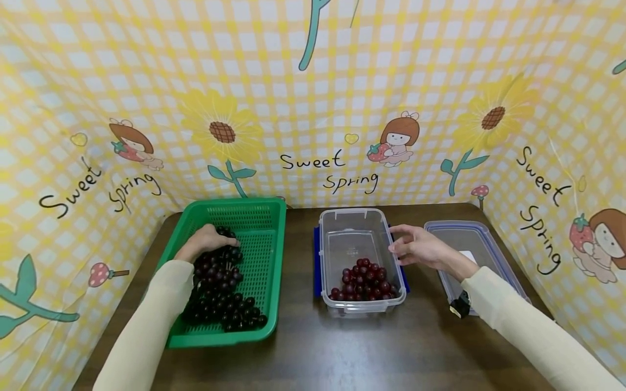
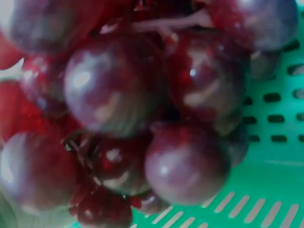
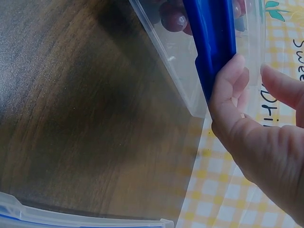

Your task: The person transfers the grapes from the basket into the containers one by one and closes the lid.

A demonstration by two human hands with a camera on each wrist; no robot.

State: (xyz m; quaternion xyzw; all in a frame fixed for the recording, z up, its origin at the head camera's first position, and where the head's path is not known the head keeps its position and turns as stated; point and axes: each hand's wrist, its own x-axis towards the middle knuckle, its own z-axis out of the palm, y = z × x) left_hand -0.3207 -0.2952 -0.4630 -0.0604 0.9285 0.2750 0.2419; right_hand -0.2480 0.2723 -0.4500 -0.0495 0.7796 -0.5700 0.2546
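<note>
A green plastic basket (image 1: 271,212) holds dark grapes (image 1: 215,304) heaped along its left side. My left hand (image 1: 204,241) is inside it, thumb and fingers bent around the top of a bunch of grapes (image 1: 222,269); its fingertips are partly hidden. Close up in the left wrist view, round purple-red grapes (image 2: 114,85) hang from a pale stem before the basket's slotted wall. To the right, a clear lidless container (image 1: 349,217) has loose red grapes (image 1: 369,279) in its near half. My right hand (image 1: 420,247) touches that container's right side, relaxed fingers against a blue side latch (image 3: 213,42).
A clear lid (image 1: 469,231) with a bluish rim lies at the right of the brown table (image 1: 313,347), a white piece and a small black-and-yellow item (image 1: 458,307) by it. Yellow checked cloth (image 1: 313,108) walls off the back and sides.
</note>
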